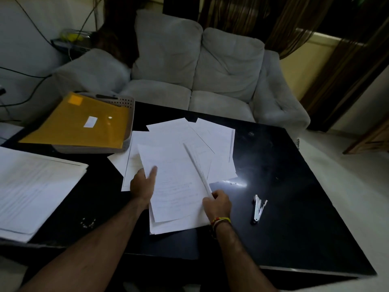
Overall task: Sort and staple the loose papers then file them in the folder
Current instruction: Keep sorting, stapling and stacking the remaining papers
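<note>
On black table [284, 165], left hand [143, 184] is pinching the top sheet [174, 182]; right hand [217, 204] is gripping the loose papers [212, 144], stapler [258, 208] nearby.

A pale grey, soft fabric two-seat sofa [195, 66] stands behind the glossy black rectangular surface [294, 186], its cushions creased. Brown striped curtains [294, 22] hang at the upper right, beside a cream wall [299, 70]. The floor [357, 165] to the right is pale. At the left a whitish wall [21, 39] carries dark cables [31, 24]. The room is dim, with a bright glare spot on the surface.
</note>
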### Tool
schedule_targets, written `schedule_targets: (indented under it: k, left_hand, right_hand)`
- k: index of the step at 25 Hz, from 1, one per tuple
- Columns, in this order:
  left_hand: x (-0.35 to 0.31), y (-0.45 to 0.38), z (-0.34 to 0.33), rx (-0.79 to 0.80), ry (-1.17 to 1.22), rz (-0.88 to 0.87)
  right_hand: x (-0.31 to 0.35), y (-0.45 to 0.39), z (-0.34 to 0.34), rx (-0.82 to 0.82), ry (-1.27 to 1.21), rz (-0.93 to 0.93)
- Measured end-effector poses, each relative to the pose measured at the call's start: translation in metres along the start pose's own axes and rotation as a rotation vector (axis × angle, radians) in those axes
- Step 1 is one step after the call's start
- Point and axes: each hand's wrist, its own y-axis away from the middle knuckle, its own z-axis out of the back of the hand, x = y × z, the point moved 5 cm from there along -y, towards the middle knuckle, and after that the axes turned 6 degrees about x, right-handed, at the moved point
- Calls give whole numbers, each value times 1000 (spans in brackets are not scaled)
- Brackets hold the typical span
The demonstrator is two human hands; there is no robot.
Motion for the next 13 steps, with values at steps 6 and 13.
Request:
schedule_targets:
  k: [6, 13]
  left_hand:
    - [-30, 22, 14, 52, 91, -284]
    - [-90, 63, 45, 115, 292, -538]
  right_hand:
    - [-4, -14, 17, 129, -174, -27]
    - [103, -1, 57, 87, -534, 447]
